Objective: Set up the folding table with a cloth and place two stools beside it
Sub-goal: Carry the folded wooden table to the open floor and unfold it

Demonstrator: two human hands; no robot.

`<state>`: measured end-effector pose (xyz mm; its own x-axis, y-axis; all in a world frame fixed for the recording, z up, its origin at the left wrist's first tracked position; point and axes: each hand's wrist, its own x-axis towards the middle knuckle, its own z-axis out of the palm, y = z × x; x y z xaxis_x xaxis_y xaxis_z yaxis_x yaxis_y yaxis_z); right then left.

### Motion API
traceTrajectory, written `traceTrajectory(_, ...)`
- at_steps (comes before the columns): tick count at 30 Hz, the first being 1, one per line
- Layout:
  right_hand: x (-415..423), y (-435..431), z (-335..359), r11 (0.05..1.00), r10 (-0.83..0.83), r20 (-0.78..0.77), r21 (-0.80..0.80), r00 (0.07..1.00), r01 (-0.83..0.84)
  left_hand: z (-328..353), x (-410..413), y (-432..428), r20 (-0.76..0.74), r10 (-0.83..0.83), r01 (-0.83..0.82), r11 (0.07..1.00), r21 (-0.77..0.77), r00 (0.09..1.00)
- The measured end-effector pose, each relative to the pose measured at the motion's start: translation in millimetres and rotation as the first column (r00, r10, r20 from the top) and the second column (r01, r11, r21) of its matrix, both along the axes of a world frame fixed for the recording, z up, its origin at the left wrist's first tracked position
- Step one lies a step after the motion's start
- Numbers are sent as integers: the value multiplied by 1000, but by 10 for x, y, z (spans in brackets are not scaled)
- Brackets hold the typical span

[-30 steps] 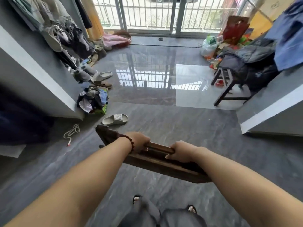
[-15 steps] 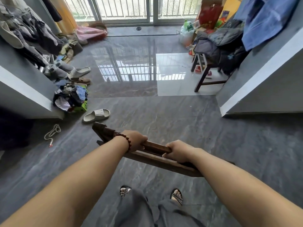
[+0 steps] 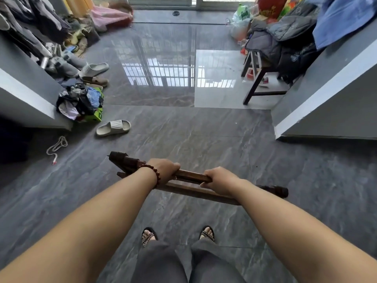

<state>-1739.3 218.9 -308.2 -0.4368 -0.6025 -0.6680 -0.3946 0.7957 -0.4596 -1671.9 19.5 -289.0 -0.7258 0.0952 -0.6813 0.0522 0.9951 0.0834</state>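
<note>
**Folded table carried at waist height; grip unchanged, view dropped**

The folding table [image 3: 190, 177] is collapsed flat and held edge-on, clear of the grey tiled floor [image 3: 204, 139], in front of the person's legs. The left hand [image 3: 163, 169], with a bead bracelet [image 3: 154, 172] at the wrist, and the right hand [image 3: 219, 180] each curl round the same dark wooden rail. They are apart, with a bare stretch of rail between them. This hold matches both earlier frames.

Changes noted: the camera now looks further down. The barred window has almost left the top of the view, and the pale slipper [image 3: 113, 127] and the stool [image 3: 257, 78] piled with clothes sit higher in frame. Both sandalled feet [image 3: 149, 235] now show fully and nearly level; a second ago only their tips appeared. The table's right end now shows past the right forearm.
</note>
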Motion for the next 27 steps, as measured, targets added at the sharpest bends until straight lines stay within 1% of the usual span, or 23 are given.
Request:
traceTrajectory(8, -210, -240, -692, 998, 54, 26, 27, 998, -55, -707, -46, -176, -21, 87, -86, 996, 40, 996)
traceTrajectory(14, -232, -437, -1307, 993, 115, 9, 37, 993, -116, -1342, 26, -312, 3, 127, -127, 991, 43, 992)
traceTrajectory(21, -192, -679, -1818, 979, 204, -98, 23, 974, -203, -1953, 159, -543, -9, 189, -188, 979, 80, 982)
traceTrajectory(24, -167, -857, -1916, 975, 223, -141, 20, 965, -223, -2081, 203, -709, -2, 233, -232, 969, 89, 972)
traceTrajectory(27, -119, -933, -1984, 970, 243, -179, 22, 953, -243, -2138, 267, -777, -28, 229, -226, 971, 78, 973)
